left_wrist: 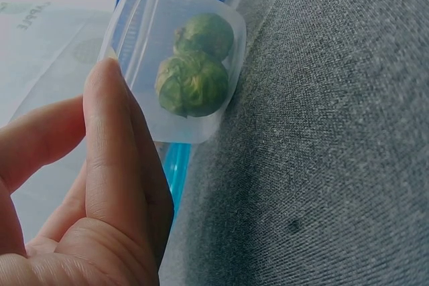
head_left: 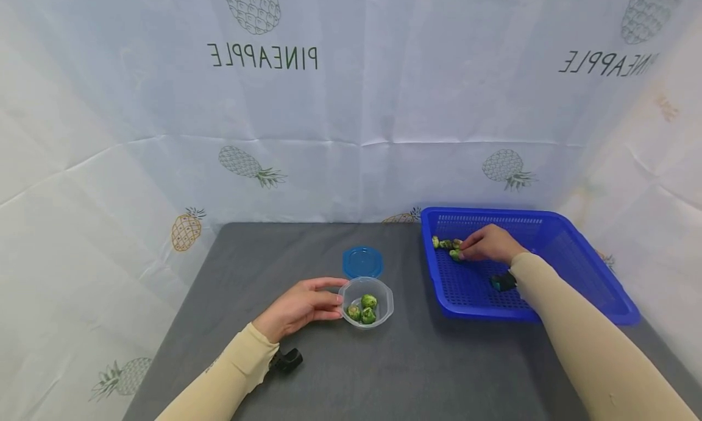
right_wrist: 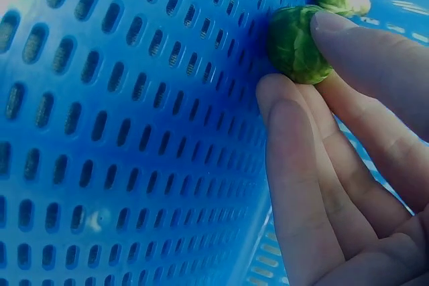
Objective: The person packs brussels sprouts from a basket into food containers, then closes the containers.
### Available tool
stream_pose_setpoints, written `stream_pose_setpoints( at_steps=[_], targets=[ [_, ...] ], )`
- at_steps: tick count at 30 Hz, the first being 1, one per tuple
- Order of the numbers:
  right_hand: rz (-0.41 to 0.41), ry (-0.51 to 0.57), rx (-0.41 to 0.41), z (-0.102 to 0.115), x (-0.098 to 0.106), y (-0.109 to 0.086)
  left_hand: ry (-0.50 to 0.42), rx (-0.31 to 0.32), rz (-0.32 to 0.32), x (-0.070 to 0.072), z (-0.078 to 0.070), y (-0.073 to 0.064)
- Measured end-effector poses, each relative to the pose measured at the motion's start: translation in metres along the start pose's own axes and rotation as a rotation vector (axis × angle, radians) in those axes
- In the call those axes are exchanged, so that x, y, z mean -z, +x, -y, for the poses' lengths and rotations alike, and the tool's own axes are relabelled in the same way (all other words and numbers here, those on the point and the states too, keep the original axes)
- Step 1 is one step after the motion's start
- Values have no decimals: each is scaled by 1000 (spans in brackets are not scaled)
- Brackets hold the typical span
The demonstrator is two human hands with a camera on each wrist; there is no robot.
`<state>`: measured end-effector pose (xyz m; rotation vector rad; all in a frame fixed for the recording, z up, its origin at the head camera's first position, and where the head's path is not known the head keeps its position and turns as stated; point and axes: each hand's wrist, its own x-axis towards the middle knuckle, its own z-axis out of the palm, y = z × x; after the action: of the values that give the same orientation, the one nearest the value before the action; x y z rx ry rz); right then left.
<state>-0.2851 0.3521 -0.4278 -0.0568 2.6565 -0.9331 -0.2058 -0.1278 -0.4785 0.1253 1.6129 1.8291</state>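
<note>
My left hand [head_left: 300, 305] rests its fairly straight fingers against the left rim of a small clear plastic container [head_left: 386, 304] on the grey table. Inside it lie three green Brussels sprouts [head_left: 368, 301], two of them visible through the wall in the left wrist view. Over at the right, my right hand [head_left: 490, 245] reaches into a blue plastic basket [head_left: 466, 293]. Its thumb and fingers pinch a Brussels sprout [right_wrist: 295, 45] close to the basket floor. Other sprouts [head_left: 436, 242] lie beside it along the basket's left end, one showing behind in the right wrist view.
A blue lid [head_left: 362, 262] lies flat on the grey table [head_left: 384, 378] just behind the container. White curtains [head_left: 351, 104] with pineapple prints hang behind the table and at its sides. The basket's raised rim stands around the right hand.
</note>
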Motion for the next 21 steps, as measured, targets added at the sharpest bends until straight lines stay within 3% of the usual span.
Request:
stream_pose_setpoints(
  at_steps=[10, 17, 21],
  targets=[
    [-12, -34, 49, 13, 6, -19, -8, -6, -8, 2, 1, -4],
    [-81, -72, 93, 43, 12, -49, -13, -2, -8, 2, -1, -5],
    [-132, -71, 108, 67, 6, -69, -3, 4, -3, -1, -1, -2]
  ],
)
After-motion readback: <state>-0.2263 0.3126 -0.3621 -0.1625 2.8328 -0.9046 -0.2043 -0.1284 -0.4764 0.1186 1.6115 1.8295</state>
